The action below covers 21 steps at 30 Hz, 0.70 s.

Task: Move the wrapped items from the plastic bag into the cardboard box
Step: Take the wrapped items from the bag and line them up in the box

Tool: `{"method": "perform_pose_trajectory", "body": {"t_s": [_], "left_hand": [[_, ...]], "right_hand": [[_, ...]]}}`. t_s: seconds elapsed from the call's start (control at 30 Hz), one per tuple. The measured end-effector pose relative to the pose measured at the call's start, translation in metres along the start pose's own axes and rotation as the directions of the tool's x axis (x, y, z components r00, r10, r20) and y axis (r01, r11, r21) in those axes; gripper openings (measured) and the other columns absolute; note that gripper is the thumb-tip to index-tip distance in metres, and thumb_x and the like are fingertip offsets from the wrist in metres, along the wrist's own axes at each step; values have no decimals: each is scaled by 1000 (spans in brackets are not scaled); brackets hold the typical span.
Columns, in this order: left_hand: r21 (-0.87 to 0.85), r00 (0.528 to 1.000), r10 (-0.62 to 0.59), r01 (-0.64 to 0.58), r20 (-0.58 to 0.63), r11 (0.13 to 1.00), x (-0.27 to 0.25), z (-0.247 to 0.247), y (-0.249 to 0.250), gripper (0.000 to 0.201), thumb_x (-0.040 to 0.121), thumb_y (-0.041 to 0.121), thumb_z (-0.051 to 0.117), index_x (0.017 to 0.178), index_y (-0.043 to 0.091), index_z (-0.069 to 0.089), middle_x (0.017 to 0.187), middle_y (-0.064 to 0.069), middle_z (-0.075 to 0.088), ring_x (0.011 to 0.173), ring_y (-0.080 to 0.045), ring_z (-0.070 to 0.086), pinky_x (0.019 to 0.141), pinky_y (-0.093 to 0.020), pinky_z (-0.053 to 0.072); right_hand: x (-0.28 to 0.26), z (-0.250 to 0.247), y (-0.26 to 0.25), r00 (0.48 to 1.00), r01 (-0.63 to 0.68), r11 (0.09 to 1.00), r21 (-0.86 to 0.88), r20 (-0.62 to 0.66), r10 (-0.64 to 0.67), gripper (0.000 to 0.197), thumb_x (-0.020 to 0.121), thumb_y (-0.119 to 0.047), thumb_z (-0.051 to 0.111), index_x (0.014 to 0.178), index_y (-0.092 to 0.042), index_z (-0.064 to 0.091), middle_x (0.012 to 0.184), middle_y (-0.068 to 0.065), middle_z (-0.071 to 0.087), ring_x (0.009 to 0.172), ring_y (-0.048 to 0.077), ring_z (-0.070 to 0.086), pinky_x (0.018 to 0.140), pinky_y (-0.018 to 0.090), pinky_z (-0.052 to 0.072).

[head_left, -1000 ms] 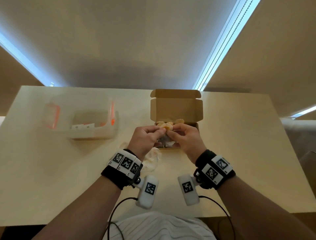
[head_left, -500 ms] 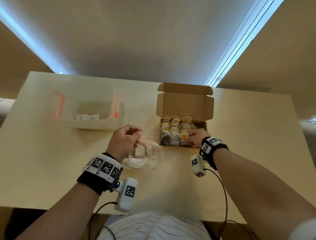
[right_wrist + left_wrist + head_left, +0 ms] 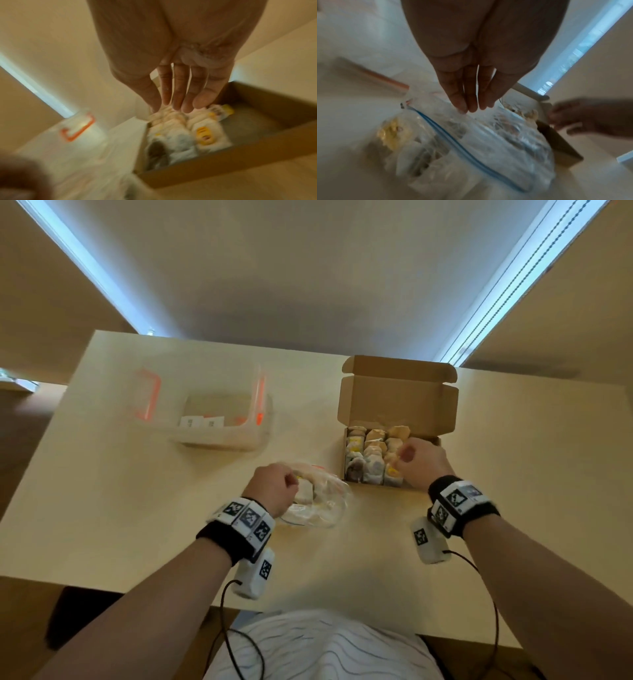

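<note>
The open cardboard box (image 3: pixel 397 398) stands on the table at right, its lid flap upright, with several wrapped items (image 3: pixel 370 455) packed in rows inside. My right hand (image 3: pixel 401 457) hovers over the box's near right corner. In the right wrist view its fingers (image 3: pixel 178 94) point down just above the wrapped items (image 3: pixel 181 129) and hold nothing. The clear plastic bag (image 3: pixel 325 508) lies left of the box. My left hand (image 3: pixel 294 481) pinches the film by its mouth, seen at the fingertips (image 3: pixel 462 106). Inside the plastic bag (image 3: pixel 488 142) lies a yellowish wrapped item (image 3: pixel 393 132).
A clear plastic container (image 3: pixel 219 419) with orange clips stands at the back left of the pale table (image 3: pixel 102 491). Wrist-camera cables hang over the table's near edge by my body. The box's far right part (image 3: pixel 254 121) shows bare cardboard floor.
One second ago both hands held a wrapped item in front of the box. The right hand then set it into the box and now has lifted off; the left hand went back to the bag.
</note>
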<state>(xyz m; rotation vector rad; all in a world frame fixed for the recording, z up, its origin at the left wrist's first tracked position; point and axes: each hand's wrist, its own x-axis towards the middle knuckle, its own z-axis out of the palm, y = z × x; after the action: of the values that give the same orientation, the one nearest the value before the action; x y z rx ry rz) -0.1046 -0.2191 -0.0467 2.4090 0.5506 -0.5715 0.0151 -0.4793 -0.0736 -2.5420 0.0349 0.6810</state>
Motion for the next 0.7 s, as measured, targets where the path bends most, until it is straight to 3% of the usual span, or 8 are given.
{"method": "perform_pose_trajectory", "body": {"t_s": [0.1, 0.2, 0.33, 0.4, 0.5, 0.57, 0.63, 0.7], "left_hand": [[171, 991, 78, -95, 106, 981, 6, 15, 9, 22, 94, 9, 56, 110, 7, 70, 117, -9, 68, 108, -23, 62, 88, -27, 45], [392, 967, 172, -234, 188, 890, 13, 30, 13, 29, 93, 7, 56, 120, 14, 65, 129, -8, 60, 119, -23, 56, 100, -30, 43], [606, 957, 52, -221, 284, 764, 23, 40, 0, 51, 94, 27, 57, 143, 25, 42, 144, -15, 42, 129, -35, 44, 103, -45, 40], [619, 964, 56, -212, 261, 757, 25, 45, -6, 49, 92, 31, 57, 139, 29, 44, 139, -11, 46, 125, -31, 48, 94, -43, 43], [577, 967, 221, -251, 123, 777, 24, 42, -8, 25, 84, 32, 59, 108, 32, 64, 109, 5, 63, 98, -17, 60, 73, -30, 40], [562, 961, 254, -271, 111, 781, 24, 41, -11, 24, 82, 30, 60, 104, 36, 66, 105, 8, 64, 102, -18, 61, 79, -30, 44], [584, 954, 244, -300, 175, 755, 22, 42, -14, 30, 84, 31, 59, 112, 43, 61, 119, 7, 59, 116, -24, 53, 94, -39, 42], [618, 947, 232, -322, 224, 717, 21, 46, -16, 31, 87, 34, 52, 116, 45, 55, 128, 6, 54, 123, -28, 46, 101, -46, 38]], "right_hand": [[-26, 27, -34, 980, 108, 994, 1, 167, -106, 29, 87, -35, 71, 111, -22, 62, 108, -2, 62, 97, 17, 59, 78, 28, 49], [-38, 60, -55, 952, 114, 993, -41, 292, -97, 50, 83, -35, 75, 126, -27, 50, 114, -2, 54, 100, 19, 56, 74, 27, 47], [-41, 83, -60, 936, 93, 995, -41, 343, -73, 37, 89, -18, 62, 122, -30, 50, 119, 10, 55, 89, 21, 56, 57, 22, 44], [-46, 84, -59, 943, 107, 994, -12, 319, -97, 29, 89, -16, 57, 111, -33, 52, 112, 11, 57, 85, 22, 58, 55, 22, 43], [-52, 77, -61, 949, 130, 991, 42, 285, -137, 25, 89, -14, 56, 107, -31, 54, 100, 7, 60, 79, 20, 59, 54, 21, 42], [-54, 71, -63, 951, 145, 987, 69, 264, -158, 26, 88, -12, 58, 110, -27, 56, 94, 3, 59, 76, 16, 56, 54, 20, 41], [-58, 67, -67, 950, 168, 982, 90, 253, -185, 28, 88, -12, 59, 113, -24, 57, 91, 0, 59, 76, 14, 55, 56, 20, 42], [-62, 65, -72, 948, 184, 978, 100, 247, -203, 28, 88, -13, 59, 114, -23, 57, 92, 0, 61, 78, 14, 57, 58, 20, 45]]}}
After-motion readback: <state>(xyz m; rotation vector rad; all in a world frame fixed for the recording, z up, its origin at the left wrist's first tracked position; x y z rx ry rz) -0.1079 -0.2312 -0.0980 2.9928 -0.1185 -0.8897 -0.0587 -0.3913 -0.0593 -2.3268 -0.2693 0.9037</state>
